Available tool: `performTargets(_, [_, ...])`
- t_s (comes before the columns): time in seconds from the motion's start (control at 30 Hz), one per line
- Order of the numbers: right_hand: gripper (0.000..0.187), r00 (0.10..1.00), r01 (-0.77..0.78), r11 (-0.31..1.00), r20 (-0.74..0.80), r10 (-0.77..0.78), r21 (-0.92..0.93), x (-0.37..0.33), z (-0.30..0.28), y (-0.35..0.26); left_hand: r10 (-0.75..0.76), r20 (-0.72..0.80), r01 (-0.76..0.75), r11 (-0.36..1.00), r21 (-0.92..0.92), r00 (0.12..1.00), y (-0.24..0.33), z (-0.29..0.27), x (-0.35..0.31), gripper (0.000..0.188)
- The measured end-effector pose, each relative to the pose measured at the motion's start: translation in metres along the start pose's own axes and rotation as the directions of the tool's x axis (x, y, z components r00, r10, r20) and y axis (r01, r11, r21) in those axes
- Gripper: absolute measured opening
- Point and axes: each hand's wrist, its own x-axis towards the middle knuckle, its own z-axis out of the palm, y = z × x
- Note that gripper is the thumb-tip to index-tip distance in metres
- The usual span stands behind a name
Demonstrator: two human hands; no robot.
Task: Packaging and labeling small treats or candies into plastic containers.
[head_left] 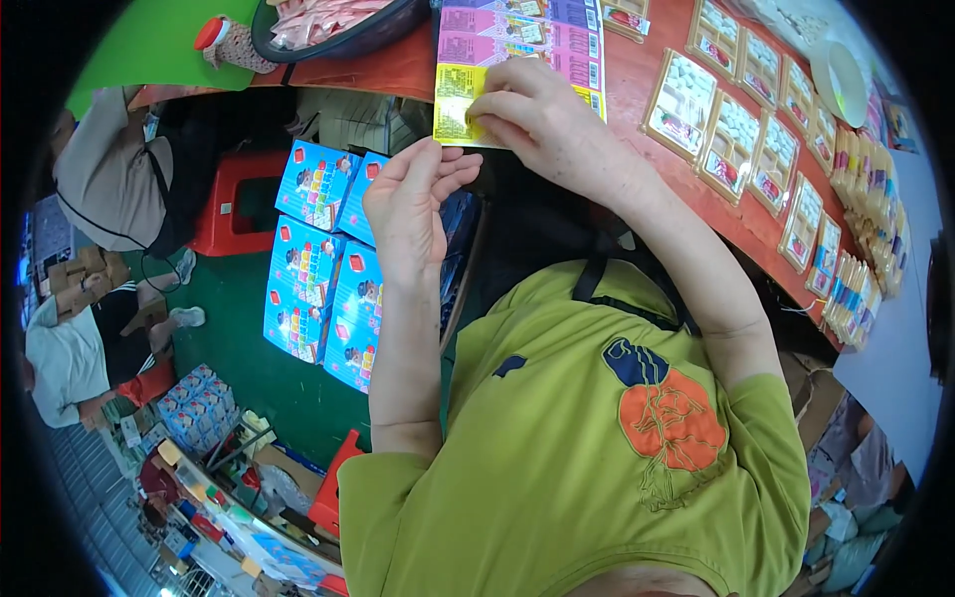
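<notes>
A printed sheet of labels (572,45) in purple, pink and yellow rows lies at the near edge of the red table, its yellow row closest to me. My left hand (410,204) has thumb and index finger pinched at the sheet's lower left corner, the other fingers loosely curled. Over the yellow row, my right hand (547,119) rests with bent fingers, thumb and fingertips pressed together on the sheet. Whether a single label is lifted between those fingertips is too small to make out.
On the red table (637,75) at right are several clear-lidded trays (729,149) with white pieces, bundled packets (856,298) and a pale bowl (839,85). A dark basin (333,30) of pink packets and a red-lidded jar (234,45) stand far left. Blue boxes (298,289) are stacked left, near a red stool (229,204).
</notes>
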Motion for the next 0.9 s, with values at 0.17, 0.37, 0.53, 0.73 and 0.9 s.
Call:
performTargets(0.17, [0.014, 1.0, -0.013, 0.999, -0.006, 0.013, 0.045, 0.009, 0.01, -0.02, 0.113, -0.043, -0.108, 0.989, 0.097, 0.993, -0.003, 0.013, -0.001, 0.017])
performTargets(0.37, [0.013, 0.996, -0.086, 0.992, 0.038, 0.083, 0.088, 0.015, 0.009, -0.024, 0.455, 0.099, -0.449, 0.776, 0.442, 0.885, -0.009, 0.014, 0.002, 0.008])
performTargets(0.53, [0.013, 0.996, -0.092, 0.989, 0.017, 0.091, 0.112, 0.017, 0.01, -0.02, 0.612, 0.283, -0.613, 0.433, 0.661, 0.739, -0.004, 0.013, 0.006, 0.004])
performTargets(0.73, [0.014, 0.983, -0.182, 0.966, 0.002, 0.185, 0.185, 0.015, 0.01, -0.02, 0.633, 0.308, -0.636, 0.388, 0.667, 0.71, -0.005, 0.015, 0.004, 0.005])
performTargets(0.9, [0.015, 0.933, -0.349, 0.89, 0.018, 0.36, 0.292, 0.015, 0.012, -0.027, 0.596, 0.174, -0.585, 0.614, 0.529, 0.784, -0.012, 0.013, 0.005, 0.006])
